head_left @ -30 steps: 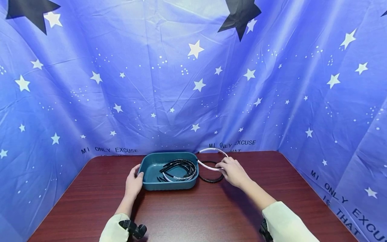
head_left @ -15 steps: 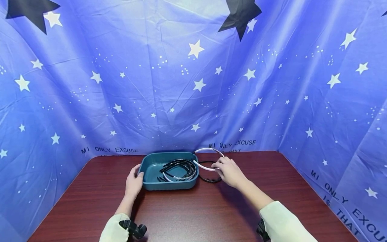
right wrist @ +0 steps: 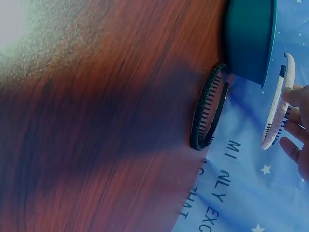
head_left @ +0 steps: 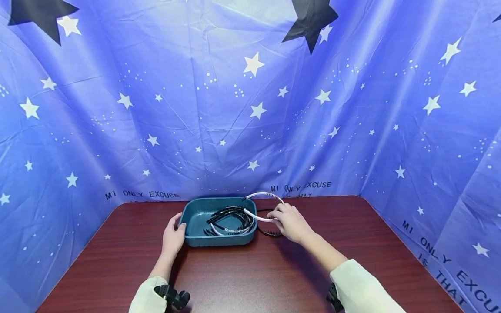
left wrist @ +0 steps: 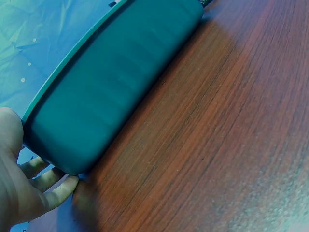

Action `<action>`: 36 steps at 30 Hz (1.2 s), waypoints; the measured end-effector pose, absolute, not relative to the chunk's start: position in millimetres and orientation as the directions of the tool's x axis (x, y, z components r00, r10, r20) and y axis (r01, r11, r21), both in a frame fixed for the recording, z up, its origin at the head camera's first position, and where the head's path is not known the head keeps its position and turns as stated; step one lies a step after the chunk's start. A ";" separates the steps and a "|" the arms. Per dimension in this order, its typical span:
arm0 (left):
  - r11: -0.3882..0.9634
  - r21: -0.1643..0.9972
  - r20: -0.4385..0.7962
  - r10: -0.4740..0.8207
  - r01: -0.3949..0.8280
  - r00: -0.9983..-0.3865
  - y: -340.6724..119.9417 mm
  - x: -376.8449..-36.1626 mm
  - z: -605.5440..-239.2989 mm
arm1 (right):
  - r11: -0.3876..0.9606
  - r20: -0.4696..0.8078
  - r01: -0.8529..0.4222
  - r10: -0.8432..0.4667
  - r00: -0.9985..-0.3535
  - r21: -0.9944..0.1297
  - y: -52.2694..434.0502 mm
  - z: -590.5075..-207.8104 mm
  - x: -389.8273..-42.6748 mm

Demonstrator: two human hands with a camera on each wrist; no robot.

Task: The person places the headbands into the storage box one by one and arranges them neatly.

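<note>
My right hand (head_left: 290, 222) pinches a white headband (head_left: 263, 218) with comb teeth, held up at the right end of a teal plastic bin (head_left: 219, 241). The headband's two ends point left and reach over the bin's right rim. Around the bin's left end my left hand (head_left: 174, 234) grips, its thumb near the rim and its fingers (left wrist: 60, 192) against the outer wall. Inside the bin, several black headbands (head_left: 227, 211) and a white one lie piled toward the right. A black toothed headband (right wrist: 205, 108) lies on the table beside the bin, below my right hand.
The reddish-brown wooden table (head_left: 235, 278) spreads out in front of the bin. A blue star-printed cloth (head_left: 211, 108) hangs behind the table and along both sides, close to the bin's back.
My right hand has moved left with the white headband, bringing its ends from the bin's right edge to over the inside. The left hand and the bin have stayed put.
</note>
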State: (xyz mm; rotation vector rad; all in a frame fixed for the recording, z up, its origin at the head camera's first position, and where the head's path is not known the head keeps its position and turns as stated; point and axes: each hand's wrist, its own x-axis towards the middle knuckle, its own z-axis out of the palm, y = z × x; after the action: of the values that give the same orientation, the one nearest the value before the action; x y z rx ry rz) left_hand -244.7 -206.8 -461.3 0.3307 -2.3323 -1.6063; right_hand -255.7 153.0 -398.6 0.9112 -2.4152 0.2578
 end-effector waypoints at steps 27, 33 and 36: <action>0.348 0.937 0.101 -0.344 -0.027 -0.933 -207.8 -244.2 -462.0 | 0.686 0.546 -0.726 -0.624 -0.559 0.042 116.4 -396.0 -251.8; 0.349 0.937 0.103 -0.340 -0.024 -0.935 -208.3 -244.9 -462.3 | 0.668 0.534 -0.742 -0.648 -0.543 0.057 105.2 -393.5 -249.1; 0.345 0.938 0.102 -0.339 -0.023 -0.935 -208.1 -244.9 -461.6 | 0.665 0.528 -0.744 -0.653 -0.544 0.056 100.1 -392.9 -247.4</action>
State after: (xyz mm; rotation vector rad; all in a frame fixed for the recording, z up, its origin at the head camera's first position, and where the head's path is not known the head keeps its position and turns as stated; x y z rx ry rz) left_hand -244.9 -208.1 -461.6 0.3233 -2.3334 -1.6201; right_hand -247.4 100.1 -392.9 1.0812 -2.3659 0.2377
